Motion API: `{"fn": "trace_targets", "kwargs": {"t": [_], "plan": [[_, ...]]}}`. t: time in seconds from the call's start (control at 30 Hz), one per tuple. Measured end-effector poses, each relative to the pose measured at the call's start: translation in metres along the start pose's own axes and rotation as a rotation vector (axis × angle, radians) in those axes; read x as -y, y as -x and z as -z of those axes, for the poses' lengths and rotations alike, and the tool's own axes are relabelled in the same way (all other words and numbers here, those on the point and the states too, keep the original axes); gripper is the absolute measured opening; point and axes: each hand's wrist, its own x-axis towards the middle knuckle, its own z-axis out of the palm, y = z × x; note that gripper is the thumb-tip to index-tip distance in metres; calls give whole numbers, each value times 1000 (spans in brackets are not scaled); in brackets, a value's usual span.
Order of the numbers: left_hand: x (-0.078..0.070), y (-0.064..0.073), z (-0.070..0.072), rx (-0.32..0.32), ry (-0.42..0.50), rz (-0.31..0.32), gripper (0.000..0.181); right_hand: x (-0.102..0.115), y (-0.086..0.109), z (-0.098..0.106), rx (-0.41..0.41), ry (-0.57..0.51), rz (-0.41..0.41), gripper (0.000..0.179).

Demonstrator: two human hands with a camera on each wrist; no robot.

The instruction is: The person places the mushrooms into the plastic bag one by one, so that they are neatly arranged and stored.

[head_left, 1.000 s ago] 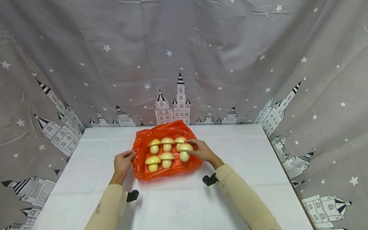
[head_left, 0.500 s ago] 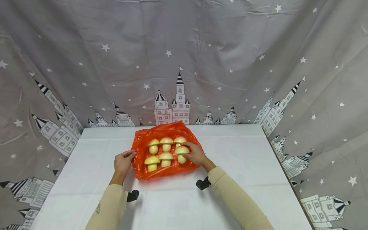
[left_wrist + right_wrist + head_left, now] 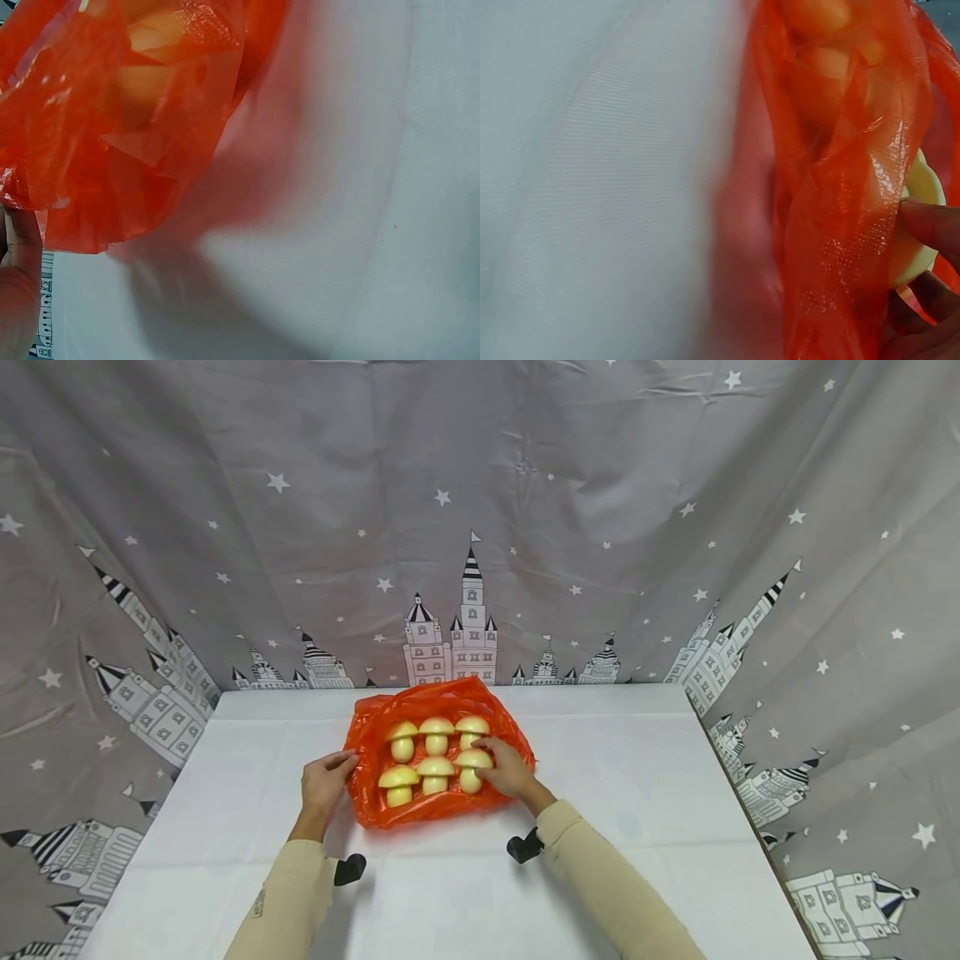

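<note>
An orange-red plastic bag [image 3: 420,814] lies spread open on the table, with pale yellow toy mushrooms inside in two rows of three. My left hand [image 3: 322,789] pinches the bag's left edge; in the left wrist view its thumb [image 3: 22,247] meets the plastic. Over the bag's right side, my right hand [image 3: 513,770] holds the front-right mushroom [image 3: 471,779] by its cap, beside the back-right mushroom [image 3: 472,725]. The right wrist view shows thumb and fingers about the mushroom's pale cap [image 3: 926,184], partly hidden by the bag wall.
A white cloth covers the table [image 3: 637,760]. Behind it hangs a grey curtain [image 3: 600,510] printed with castles and stars. Black pieces jut from the cuffs of both beige sleeves [image 3: 615,885].
My right hand has moved left and slightly down with the mushroom, bringing it into line with the front row. My left hand stays at the bag's edge.
</note>
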Motion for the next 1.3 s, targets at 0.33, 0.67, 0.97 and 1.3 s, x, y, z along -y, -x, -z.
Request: {"fn": "trace_targets", "kwargs": {"t": [0.33,0.67,0.97,1.3], "plan": [[2,3,-1,5,15,18,39,-7,-2,-6,31,26,0,41],[1,1,3,63,3,-16,53,-6,1,-3,26,36,-19,45],[5,-3,10,45,28,-72,62,2,5,8,-33,38,136,42],[3,4,26,150,-284,-155,68,-19,17,44,-238,42,198,38]]}}
